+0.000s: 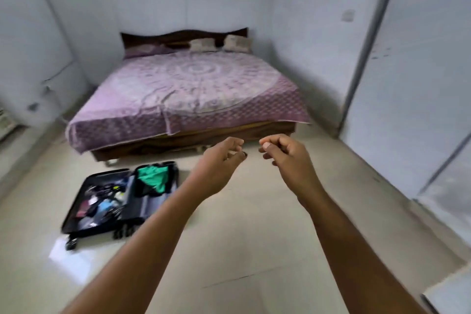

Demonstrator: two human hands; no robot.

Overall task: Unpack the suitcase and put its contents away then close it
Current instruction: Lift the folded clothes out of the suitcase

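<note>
Currently, nothing is held.
Left hand [219,163] and right hand [285,158] are raised with fingers loosely curled, apparently for reaching; the suitcase [119,199] is laid open on the floor [254,237], well apart.

The open suitcase [119,201] lies on the floor [254,237] before the bed [188,92], left of both hands.

Bedspread [183,89] printed cloth, rumpled; headboard [178,34] dark wood; floor [254,224] smooth, faintly glossy tile.
</note>
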